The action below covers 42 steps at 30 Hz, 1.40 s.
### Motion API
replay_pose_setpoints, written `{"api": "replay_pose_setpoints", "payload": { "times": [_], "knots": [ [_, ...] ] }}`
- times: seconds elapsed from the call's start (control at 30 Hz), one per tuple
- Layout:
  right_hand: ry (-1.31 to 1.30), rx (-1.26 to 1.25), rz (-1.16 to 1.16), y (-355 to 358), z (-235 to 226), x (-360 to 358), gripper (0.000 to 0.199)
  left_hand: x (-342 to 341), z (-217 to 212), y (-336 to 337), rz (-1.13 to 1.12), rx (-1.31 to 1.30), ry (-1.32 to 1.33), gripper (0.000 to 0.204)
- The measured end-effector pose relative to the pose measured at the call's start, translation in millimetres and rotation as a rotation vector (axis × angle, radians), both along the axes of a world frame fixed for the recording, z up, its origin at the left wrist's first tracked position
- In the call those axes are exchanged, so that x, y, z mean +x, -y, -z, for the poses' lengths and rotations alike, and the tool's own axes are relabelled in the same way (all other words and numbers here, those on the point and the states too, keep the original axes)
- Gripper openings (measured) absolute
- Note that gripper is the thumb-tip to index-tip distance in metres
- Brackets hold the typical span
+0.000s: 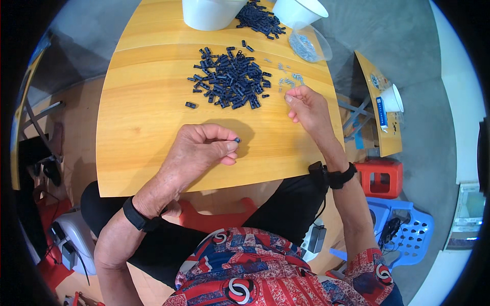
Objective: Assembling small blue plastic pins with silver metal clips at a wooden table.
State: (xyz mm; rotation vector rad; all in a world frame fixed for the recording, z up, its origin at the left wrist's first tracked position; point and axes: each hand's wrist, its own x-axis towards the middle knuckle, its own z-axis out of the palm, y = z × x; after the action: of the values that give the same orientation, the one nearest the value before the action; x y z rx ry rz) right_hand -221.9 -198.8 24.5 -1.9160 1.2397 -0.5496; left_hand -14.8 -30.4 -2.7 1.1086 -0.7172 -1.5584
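Observation:
Between the thumb and fingers of my left hand (199,148) is a small black plastic piece (237,140), held above the near part of the wooden table (138,97). My right hand (310,109) is closed in a pinch just beside some scattered small metal pieces (297,78); whatever its fingertips hold is too small to make out. Beyond my left hand lies a large heap of black plastic pieces (232,79), short and tube-like. One loose black piece (190,105) rests to the left of the heap.
At the table's far side stand a white bucket (209,15), a second white tub (301,13) and another black heap (260,21). A clear tub (326,50) holds small metal pieces. To the right are a side table (390,145), a red stool (393,178) and a blue plastic chair (418,232).

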Motion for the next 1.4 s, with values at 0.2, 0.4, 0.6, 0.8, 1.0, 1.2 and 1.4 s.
{"api": "replay_pose_setpoints", "payload": {
  "times": [0.2, 0.4, 0.6, 0.8, 1.0, 1.2, 1.4],
  "knots": [
    [-0.080, -0.273, -0.081, 3, 9, 9, 0.014, 2, 1, -2, 0.008, -0.030, -0.008, 0.012],
    [-0.157, -0.475, -0.221, -6, 7, 31, 0.013, 2, -5, 1, 0.027, -0.007, 0.043, 0.013],
    [-0.209, -0.554, -0.323, -2, 14, 35, 0.007, 2, -5, 1, 0.025, -0.007, 0.047, 0.012],
    [-0.208, -0.520, -0.260, -3, 18, 26, 0.007, 2, -1, 2, 0.009, -0.021, 0.005, 0.013],
    [0.126, 0.183, -0.065, -17, 11, 20, 0.007, 3, -1, 3, 0.010, -0.038, 0.009, 0.013],
    [0.200, 0.154, -0.088, -62, 14, 26, 0.013, 3, 3, 4, 0.021, -0.078, 0.012, 0.014],
    [0.409, 0.101, 0.013, -65, 28, 22, 0.013, 1, 2, 4, 0.020, -0.088, 0.012, 0.014]
  ]
}}
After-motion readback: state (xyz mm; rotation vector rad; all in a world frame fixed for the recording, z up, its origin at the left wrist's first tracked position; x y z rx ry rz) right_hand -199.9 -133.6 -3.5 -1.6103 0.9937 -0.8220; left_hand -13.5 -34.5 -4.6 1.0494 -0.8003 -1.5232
